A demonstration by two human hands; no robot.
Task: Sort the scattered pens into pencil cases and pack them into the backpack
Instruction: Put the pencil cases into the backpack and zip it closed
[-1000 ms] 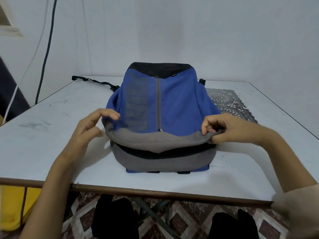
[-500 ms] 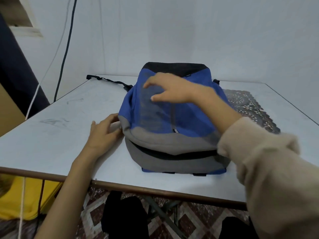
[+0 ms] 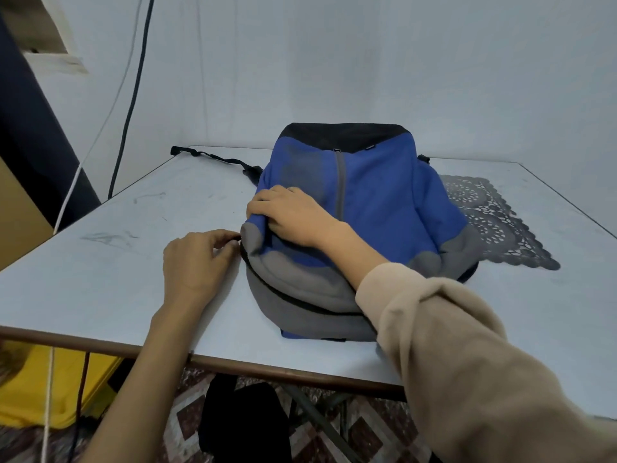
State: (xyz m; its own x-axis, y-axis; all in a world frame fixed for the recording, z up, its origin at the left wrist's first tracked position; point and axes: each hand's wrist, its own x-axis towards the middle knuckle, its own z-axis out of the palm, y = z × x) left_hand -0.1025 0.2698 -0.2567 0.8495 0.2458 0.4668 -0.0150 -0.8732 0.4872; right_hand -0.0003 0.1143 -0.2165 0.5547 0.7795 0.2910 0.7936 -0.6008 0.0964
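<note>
Fingers [image 3: 223,236] of left hand [image 3: 195,262] pinch backpack [image 3: 384,202] edge; right hand [image 3: 293,218] grips fabric.

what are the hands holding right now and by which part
Both hold the backpack: the right hand grips blue fabric at its near-left corner; the left hand pinches at the zip's end beside it.

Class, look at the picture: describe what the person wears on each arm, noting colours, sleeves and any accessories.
The right arm wears a loose beige fabric long sleeve, bunched in folds on the forearm. The left arm is bare as far as the frame shows, with no sleeve. No glove, ring, watch or bracelet shows.
</note>
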